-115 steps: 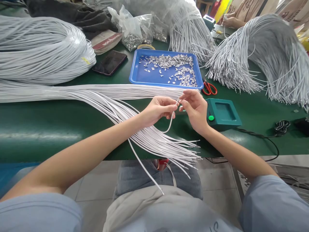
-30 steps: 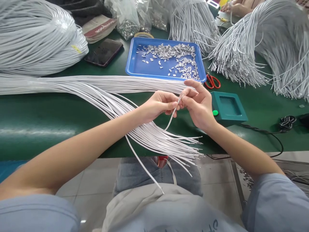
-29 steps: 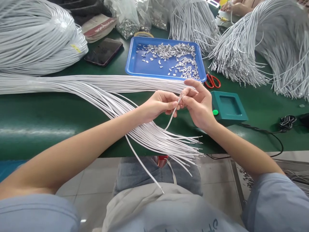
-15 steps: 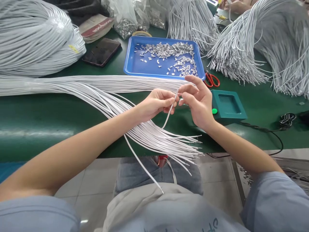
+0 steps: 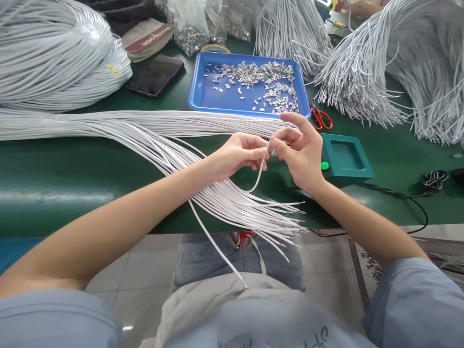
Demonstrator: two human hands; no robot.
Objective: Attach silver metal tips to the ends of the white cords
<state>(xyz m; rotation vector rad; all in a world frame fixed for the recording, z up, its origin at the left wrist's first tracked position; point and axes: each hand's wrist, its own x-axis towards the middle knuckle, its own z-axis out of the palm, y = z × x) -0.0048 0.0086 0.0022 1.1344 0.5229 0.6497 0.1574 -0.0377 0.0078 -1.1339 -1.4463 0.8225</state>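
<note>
Green desk [image 5: 72, 169] carries many white cords. Just above its near edge, the left hand [image 5: 237, 157] pinches one white cord [image 5: 258, 176] near its tip, and the right hand [image 5: 300, 150] pinches something small at that tip. I judge the small piece may slip off if either grip loosens, falling among the loose cords [image 5: 232, 203].

A long bundle of white cords [image 5: 145, 128] runs across the green table [image 5: 54, 169] from the left, its ends fanning over the near edge. Behind it sits a blue plastic tray [image 5: 206, 96] holding small metal clips [image 5: 261, 79], with a black phone [image 5: 155, 75] to its left and red-handled scissors [image 5: 321, 119] to its right. A teal box [image 5: 346, 157] lies in front of the scissors.
</note>
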